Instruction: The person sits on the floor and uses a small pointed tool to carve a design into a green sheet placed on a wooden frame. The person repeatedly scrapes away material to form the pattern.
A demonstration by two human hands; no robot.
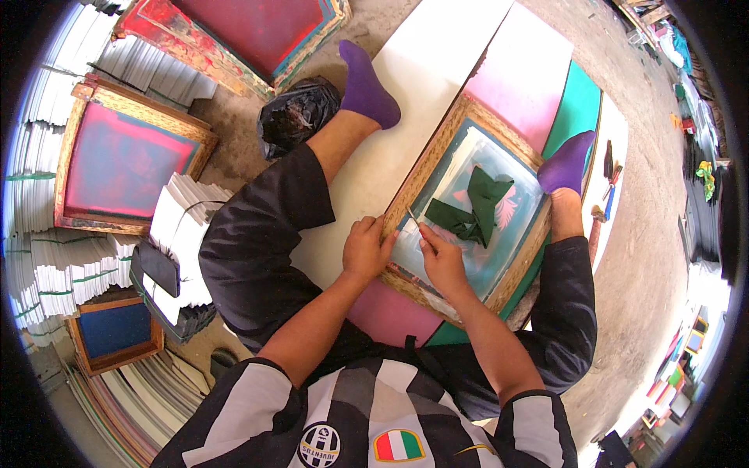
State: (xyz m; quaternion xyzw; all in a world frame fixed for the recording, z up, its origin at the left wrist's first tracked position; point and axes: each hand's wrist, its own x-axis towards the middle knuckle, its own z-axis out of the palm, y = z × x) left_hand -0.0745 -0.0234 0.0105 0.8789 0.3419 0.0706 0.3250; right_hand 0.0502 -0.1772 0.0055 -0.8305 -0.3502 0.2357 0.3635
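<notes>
A wooden screen-printing frame (503, 117) lies tilted between my legs, its mesh (425, 253) blue-grey with a pale leafy design. My left hand (367, 248) grips the left rail, thumb toward the mesh. In my right hand (443, 261) is a thin, light-coloured tool (413, 218), pinched between the fingers, its tip close to the inner edge of that rail. What kind of tool it is cannot be made out. A crumpled dark green cloth (485, 204) rests on the mesh, just beyond my right hand.
Under the frame lie white, pink (524, 74) and green boards. Several hand tools (611, 175) sit at the right edge. To the left are another screen frame (133, 164), a black plastic bag (300, 113) and stacked paper (47, 195). My feet flank the frame.
</notes>
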